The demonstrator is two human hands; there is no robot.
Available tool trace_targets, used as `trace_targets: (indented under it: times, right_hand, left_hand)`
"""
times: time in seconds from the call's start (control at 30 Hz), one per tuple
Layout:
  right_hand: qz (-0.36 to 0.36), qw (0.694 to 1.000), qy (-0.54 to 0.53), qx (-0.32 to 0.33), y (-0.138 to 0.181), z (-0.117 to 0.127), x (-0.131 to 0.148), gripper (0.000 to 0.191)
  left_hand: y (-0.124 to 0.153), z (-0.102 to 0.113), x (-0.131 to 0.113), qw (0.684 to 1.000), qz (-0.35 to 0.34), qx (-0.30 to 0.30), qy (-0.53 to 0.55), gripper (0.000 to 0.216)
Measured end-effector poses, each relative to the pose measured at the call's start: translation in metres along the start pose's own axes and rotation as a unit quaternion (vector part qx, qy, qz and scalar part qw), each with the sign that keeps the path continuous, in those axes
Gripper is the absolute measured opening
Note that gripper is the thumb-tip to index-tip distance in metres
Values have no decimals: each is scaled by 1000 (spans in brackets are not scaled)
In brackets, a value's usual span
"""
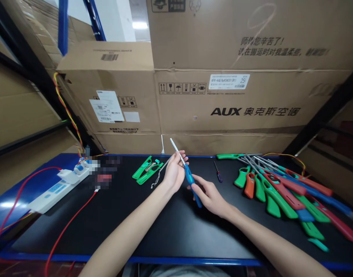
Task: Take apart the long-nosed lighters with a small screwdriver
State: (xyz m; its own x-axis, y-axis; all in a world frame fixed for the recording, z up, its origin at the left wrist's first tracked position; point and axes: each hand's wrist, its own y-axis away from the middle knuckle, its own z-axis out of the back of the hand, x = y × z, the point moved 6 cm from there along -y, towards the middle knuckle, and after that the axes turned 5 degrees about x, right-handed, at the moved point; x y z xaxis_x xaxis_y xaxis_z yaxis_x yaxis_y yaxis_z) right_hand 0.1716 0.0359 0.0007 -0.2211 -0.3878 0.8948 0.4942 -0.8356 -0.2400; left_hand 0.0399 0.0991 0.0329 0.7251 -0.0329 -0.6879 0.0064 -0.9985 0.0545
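Observation:
I hold a blue long-nosed lighter [190, 179] over the middle of the black table mat [153, 227], its metal tube pointing up and back. My left hand [174, 172] grips it near the base of the tube. My right hand [208, 196] holds the blue handle lower down. Just left of my left hand lie opened green lighter shells [146, 169] with a thin metal tube and wire beside them. A small screwdriver [218, 172] lies just right of my hands.
A pile of several green, red and blue lighters [283, 188] covers the right side of the mat. A white power strip [63, 184] with red cables sits at the left. Large cardboard boxes [228, 111] stand along the back edge.

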Motion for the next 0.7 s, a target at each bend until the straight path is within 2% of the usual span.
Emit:
trace_targets:
  times: [0.07,0.13,0.23,0.33,0.53,0.7]
  right_hand:
    - [-30,994,-103,1,3,0,-11,54]
    - [-42,984,-171,-21,4,2,-19,57]
    - [-36,975,-215,-39,3,4,-24,57]
    - [-30,973,-227,-27,4,3,-26,54]
    - [-44,974,-220,-42,4,4,-28,52]
    - [-53,972,-224,-43,4,7,-24,58]
  left_hand:
    - [6,-4,6,996,4,68,-56,17]
    - [13,-4,11,980,12,138,-142,32]
    - [24,3,20,949,43,181,-255,48]
    - [28,9,23,937,48,174,-299,53]
    - [27,10,23,942,42,146,-298,55]
    - [27,11,21,949,33,125,-287,57]
